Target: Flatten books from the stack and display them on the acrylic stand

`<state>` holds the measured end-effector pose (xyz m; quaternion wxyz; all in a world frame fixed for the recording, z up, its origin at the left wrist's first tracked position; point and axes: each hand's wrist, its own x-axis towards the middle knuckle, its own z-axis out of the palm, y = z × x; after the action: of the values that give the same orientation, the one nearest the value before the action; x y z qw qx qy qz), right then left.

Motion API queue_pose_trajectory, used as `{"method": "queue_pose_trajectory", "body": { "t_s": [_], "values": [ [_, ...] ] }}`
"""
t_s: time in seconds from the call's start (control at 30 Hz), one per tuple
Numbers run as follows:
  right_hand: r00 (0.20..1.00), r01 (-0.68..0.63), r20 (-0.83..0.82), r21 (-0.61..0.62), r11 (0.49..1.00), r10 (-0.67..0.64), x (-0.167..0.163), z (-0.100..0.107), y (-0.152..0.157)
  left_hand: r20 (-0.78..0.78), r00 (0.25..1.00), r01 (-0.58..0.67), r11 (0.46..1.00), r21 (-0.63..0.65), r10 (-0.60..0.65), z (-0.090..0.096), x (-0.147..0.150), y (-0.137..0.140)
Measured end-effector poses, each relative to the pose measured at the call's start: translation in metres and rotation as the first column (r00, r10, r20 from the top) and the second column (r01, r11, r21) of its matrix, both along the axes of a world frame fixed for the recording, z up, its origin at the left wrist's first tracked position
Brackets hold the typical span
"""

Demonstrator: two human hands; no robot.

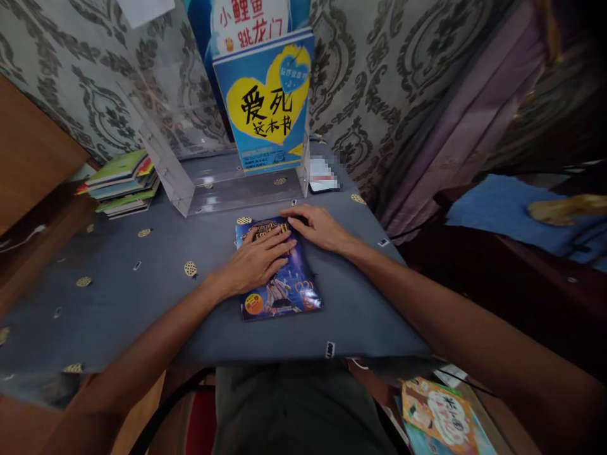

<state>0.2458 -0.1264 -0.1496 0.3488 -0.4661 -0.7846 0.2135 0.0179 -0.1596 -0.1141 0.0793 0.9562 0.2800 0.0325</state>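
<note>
A glossy dark blue and purple book [289, 287] lies flat on the table in front of me, its picture cover facing up and a round yellow badge at its lower left. My left hand [256, 259] rests flat across the upper half of the cover, fingers stretched out to the right. At the book's top right corner is my right hand [317, 227], its fingers extended over the edge and the thumb a little apart. The left hand hides part of the cover's title.
Behind the book, a clear acrylic stand [237, 196] holds a blue book with a yellow heart [268, 107]. A book stack [126, 183] lies at the left; a phone-like object [325, 174] sits right of the stand. Below the table's right side is an orange book [441, 414].
</note>
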Motion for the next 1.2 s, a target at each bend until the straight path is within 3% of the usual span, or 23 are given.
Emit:
{"method": "queue_pose_trajectory", "body": {
  "t_s": [0.1, 0.27, 0.53, 0.9, 1.07, 1.2],
  "values": [
    [1.0, -0.003, 0.024, 0.008, 1.0, 0.003, 0.0, 0.0, -0.002, -0.013, 1.0, 0.01, 1.0, -0.012, -0.01, 0.004, 0.001, -0.008],
    [0.999, -0.002, 0.039, 0.024, 1.0, 0.001, 0.0, 0.0, -0.003, 0.003, 0.992, 0.129, 0.988, -0.08, -0.129, 0.01, 0.001, -0.032],
    [0.998, -0.007, 0.057, 0.038, 0.999, 0.004, 0.0, 0.0, -0.005, 0.018, 0.99, 0.14, 0.985, -0.098, -0.138, 0.012, -0.002, -0.062],
    [0.997, 0.007, 0.072, 0.038, 0.999, -0.01, -0.002, 0.004, -0.01, -0.007, 0.992, 0.123, 0.991, 0.046, -0.123, -0.004, -0.01, -0.083],
    [0.99, 0.139, 0.01, 0.0, 0.99, -0.139, 0.0, 0.011, -0.009, -0.034, 0.988, 0.15, 0.989, -0.011, -0.15, 0.017, -0.046, -0.085],
    [0.974, 0.158, -0.142, -0.134, 0.978, -0.177, 0.0, 0.015, -0.009, -0.071, 0.996, 0.055, 0.998, 0.001, -0.055, 0.042, -0.066, -0.083]
  ]
}}
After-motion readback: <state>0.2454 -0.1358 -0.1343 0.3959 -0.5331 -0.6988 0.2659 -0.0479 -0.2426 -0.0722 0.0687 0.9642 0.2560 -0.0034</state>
